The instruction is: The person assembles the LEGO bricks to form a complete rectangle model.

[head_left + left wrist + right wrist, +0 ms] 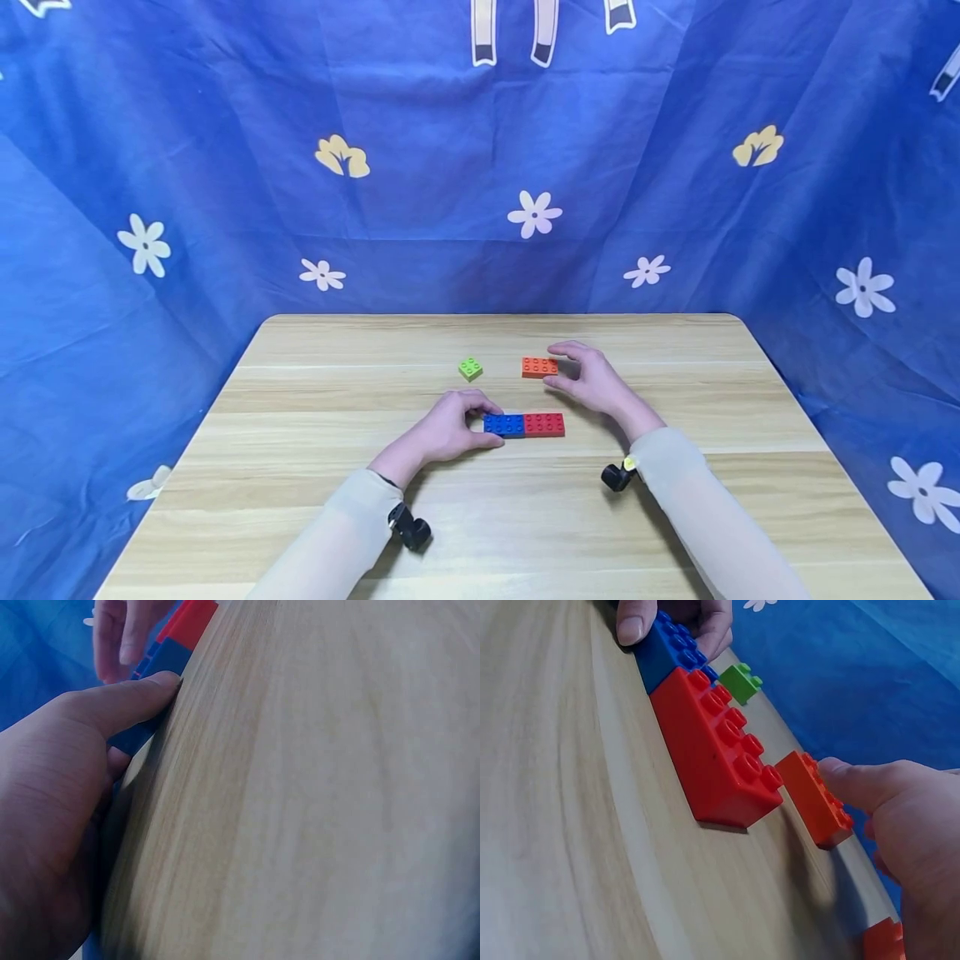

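Note:
My left hand (pixel 450 427) pinches the left end of a blue toy brick (pixel 504 426) between thumb and fingers. A red toy brick (pixel 543 425) lies end to end with the blue one, studs up; both rest on the wooden table. Behind them, my right hand (pixel 588 379) hovers at the right end of an orange toy brick (pixel 536 367), thumb in front and fingers behind, spread apart. In the right wrist view the thumb (pixel 847 780) is close to the orange brick's studs; whether it touches cannot be told.
A small green brick (pixel 470 368) lies left of the orange one. Another orange brick (pixel 885 941) shows at the lower edge of the right wrist view. The wooden table (pixel 480 533) meets a blue patterned cloth (pixel 427 192) at the back and sides.

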Tool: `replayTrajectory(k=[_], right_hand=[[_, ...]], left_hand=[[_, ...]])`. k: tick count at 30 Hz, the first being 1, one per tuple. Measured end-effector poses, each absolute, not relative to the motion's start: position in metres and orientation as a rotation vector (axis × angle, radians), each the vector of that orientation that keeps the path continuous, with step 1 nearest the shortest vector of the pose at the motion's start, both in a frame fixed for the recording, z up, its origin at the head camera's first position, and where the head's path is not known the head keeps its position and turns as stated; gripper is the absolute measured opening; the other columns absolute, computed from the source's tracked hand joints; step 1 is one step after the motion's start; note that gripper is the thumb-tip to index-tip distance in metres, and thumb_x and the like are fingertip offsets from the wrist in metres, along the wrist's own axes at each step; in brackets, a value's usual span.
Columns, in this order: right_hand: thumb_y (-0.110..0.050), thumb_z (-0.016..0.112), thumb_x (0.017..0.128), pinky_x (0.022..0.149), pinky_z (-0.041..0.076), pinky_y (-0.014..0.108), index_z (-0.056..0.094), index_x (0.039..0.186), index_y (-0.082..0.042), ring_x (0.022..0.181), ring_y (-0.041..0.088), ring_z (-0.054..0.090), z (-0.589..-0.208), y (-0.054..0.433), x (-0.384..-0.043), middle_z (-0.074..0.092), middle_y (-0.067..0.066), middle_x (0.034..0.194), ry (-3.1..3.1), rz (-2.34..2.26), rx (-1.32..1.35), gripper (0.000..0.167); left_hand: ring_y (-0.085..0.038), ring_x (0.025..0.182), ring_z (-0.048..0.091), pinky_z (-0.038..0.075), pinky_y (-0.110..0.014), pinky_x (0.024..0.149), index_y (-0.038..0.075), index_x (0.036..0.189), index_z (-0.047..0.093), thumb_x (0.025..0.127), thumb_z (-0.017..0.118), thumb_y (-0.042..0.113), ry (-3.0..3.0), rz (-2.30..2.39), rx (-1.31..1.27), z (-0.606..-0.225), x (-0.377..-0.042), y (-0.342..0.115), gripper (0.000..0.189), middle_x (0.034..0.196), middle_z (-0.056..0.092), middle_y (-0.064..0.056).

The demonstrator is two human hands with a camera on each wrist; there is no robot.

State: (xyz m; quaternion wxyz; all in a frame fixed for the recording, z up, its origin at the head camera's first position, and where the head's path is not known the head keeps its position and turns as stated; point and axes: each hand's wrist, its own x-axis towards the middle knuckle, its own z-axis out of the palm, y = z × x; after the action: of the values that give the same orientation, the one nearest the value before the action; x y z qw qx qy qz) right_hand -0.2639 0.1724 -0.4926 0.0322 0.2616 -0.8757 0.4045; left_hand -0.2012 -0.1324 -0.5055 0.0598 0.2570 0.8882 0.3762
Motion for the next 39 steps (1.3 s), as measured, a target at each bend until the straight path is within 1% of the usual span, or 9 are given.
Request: replayTrajectory(k=[5, 10, 19, 23, 29, 39], right_hand=[[-0.024, 0.087, 0.091, 0.119, 0.035, 0.053, 0.062, 0.143, 0.002, 0.138, 0.037, 0.054, -0.495, 0.167, -0.269, 0.062, 0.017, 0.144, -2.766, 1.222, 0.769, 0.062], [-0.023, 0.084, 0.094, 0.121, 0.033, 0.051, 0.062, 0.143, 0.001, 0.139, 0.037, 0.053, -0.499, 0.162, -0.272, 0.062, 0.018, 0.144, -2.816, 1.219, 0.748, 0.059], [-0.021, 0.080, 0.098, 0.118, 0.037, 0.049, 0.066, 0.140, -0.001, 0.134, 0.033, 0.057, -0.507, 0.159, -0.275, 0.066, 0.014, 0.138, -2.823, 1.188, 0.727, 0.049], [-0.019, 0.079, 0.098, 0.117, 0.038, 0.049, 0.067, 0.139, -0.001, 0.133, 0.034, 0.058, -0.507, 0.158, -0.274, 0.067, 0.014, 0.137, -2.818, 1.184, 0.725, 0.046], [-0.019, 0.078, 0.099, 0.116, 0.040, 0.051, 0.067, 0.138, -0.001, 0.131, 0.035, 0.059, -0.505, 0.156, -0.274, 0.067, 0.014, 0.136, -2.794, 1.188, 0.729, 0.045], [-0.017, 0.078, 0.099, 0.113, 0.043, 0.050, 0.067, 0.138, -0.001, 0.128, 0.031, 0.062, -0.497, 0.155, -0.268, 0.069, 0.011, 0.133, -2.756, 1.226, 0.756, 0.044]], left_hand=[[-0.009, 0.097, 0.060, 0.050, -0.035, 0.090, 0.025, 0.115, 0.079, 0.081, 0.094, 0.038, 2.688, 1.141, 0.779, -0.506, -0.201, -0.133, 0.040, 0.106, 0.068, 0.016], [-0.009, 0.097, 0.060, 0.049, -0.035, 0.091, 0.025, 0.114, 0.079, 0.080, 0.094, 0.038, 2.693, 1.145, 0.788, -0.507, -0.201, -0.134, 0.040, 0.106, 0.068, 0.016], [-0.008, 0.098, 0.060, 0.050, -0.034, 0.091, 0.025, 0.114, 0.079, 0.081, 0.094, 0.039, 2.687, 1.158, 0.812, -0.508, -0.202, -0.134, 0.039, 0.106, 0.068, 0.017], [-0.008, 0.098, 0.060, 0.050, -0.034, 0.091, 0.024, 0.114, 0.079, 0.081, 0.094, 0.038, 2.688, 1.159, 0.812, -0.509, -0.202, -0.133, 0.039, 0.106, 0.068, 0.017], [-0.008, 0.097, 0.061, 0.050, -0.034, 0.090, 0.024, 0.113, 0.079, 0.080, 0.095, 0.037, 2.692, 1.164, 0.805, -0.509, -0.203, -0.133, 0.039, 0.105, 0.068, 0.016], [-0.008, 0.097, 0.060, 0.050, -0.034, 0.091, 0.024, 0.113, 0.079, 0.079, 0.095, 0.037, 2.693, 1.155, 0.794, -0.509, -0.204, -0.133, 0.040, 0.106, 0.069, 0.016]])
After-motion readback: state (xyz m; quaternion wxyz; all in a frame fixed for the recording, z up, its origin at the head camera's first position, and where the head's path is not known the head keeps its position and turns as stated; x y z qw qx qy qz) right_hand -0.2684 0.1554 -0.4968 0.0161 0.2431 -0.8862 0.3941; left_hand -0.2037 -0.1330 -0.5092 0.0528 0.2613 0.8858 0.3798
